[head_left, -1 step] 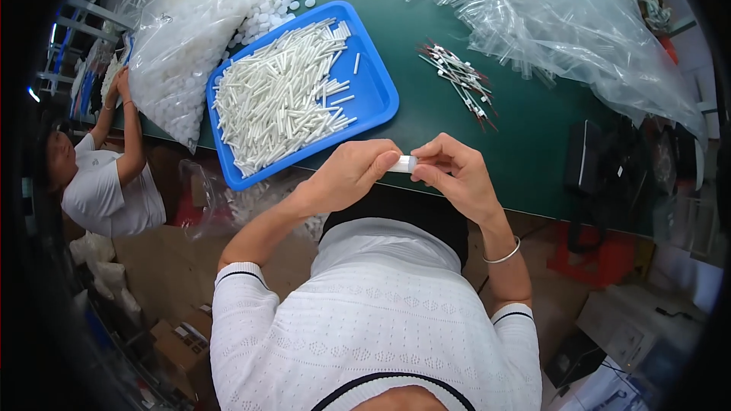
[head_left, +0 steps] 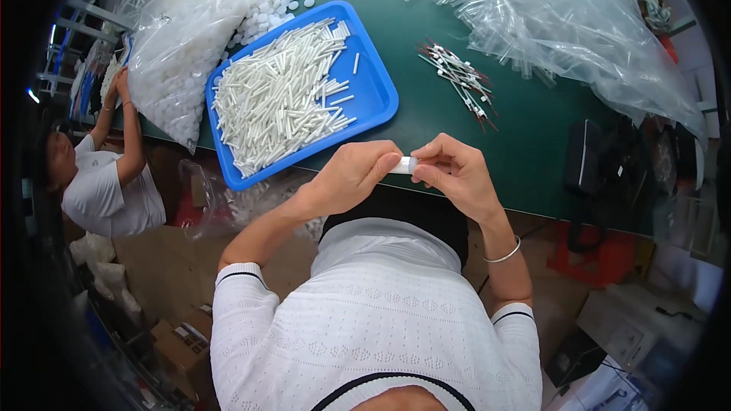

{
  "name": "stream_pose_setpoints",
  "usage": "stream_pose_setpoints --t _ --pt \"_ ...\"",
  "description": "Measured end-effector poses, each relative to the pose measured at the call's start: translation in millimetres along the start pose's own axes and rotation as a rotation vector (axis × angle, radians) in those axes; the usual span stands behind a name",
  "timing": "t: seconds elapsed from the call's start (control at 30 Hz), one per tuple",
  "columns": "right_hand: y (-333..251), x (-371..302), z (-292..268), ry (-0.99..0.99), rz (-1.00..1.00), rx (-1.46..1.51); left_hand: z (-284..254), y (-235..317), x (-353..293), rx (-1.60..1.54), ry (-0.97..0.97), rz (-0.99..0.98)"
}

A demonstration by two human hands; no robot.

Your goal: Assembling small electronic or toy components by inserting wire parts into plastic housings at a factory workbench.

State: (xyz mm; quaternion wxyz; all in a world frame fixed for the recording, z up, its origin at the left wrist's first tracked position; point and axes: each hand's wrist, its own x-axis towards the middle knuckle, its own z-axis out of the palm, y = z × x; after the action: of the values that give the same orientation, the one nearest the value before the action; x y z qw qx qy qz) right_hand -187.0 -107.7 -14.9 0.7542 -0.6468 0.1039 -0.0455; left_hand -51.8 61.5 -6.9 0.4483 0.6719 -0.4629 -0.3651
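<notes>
2-handed grip, closed on 1 white tube [head_left: 401,165]: L hand [head_left: 354,171] at 9 o'clock, R hand [head_left: 459,175] at 3, on greyish end [head_left: 413,165]. Prob. mid-job on this pc.; finished qty unclear; many rods [head_left: 278,99] left in blue tray [head_left: 377,99], approx. 10 o'clock.

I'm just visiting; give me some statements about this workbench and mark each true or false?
1. The left fingers and right fingers hold one white tube. True.
2. The tray is red. False: the tray is blue.
3. Many white sticks lie in the tray. True.
4. A bracelet circles the left wrist. False: the bracelet is on the right wrist.
5. The thin wires lie inside the tray. False: they lie on the green table, right of the tray.
</notes>
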Motion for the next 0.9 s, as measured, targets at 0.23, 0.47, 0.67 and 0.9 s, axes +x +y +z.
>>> stream_pose_setpoints --t 0.23,0.47,0.67,0.9 --pt "-7.0 0.2 4.6 -0.049 0.045 -0.173 16.6 -7.0 -7.5 0.322 0.213 0.178" --pt "28.2 -6.5 7.4 0.131 -0.162 -0.003 11.7 2.0 -5.0 0.034 0.086 -0.057" --pt "27.5 -1.8 1.8 0.071 -0.232 -0.122 19.9 -7.7 -5.9 0.514 0.17 0.219" --pt "21.6 -9.1 -1.3 0.046 -0.325 -0.246 20.1 -11.8 -7.0 0.014 -0.001 0.043"
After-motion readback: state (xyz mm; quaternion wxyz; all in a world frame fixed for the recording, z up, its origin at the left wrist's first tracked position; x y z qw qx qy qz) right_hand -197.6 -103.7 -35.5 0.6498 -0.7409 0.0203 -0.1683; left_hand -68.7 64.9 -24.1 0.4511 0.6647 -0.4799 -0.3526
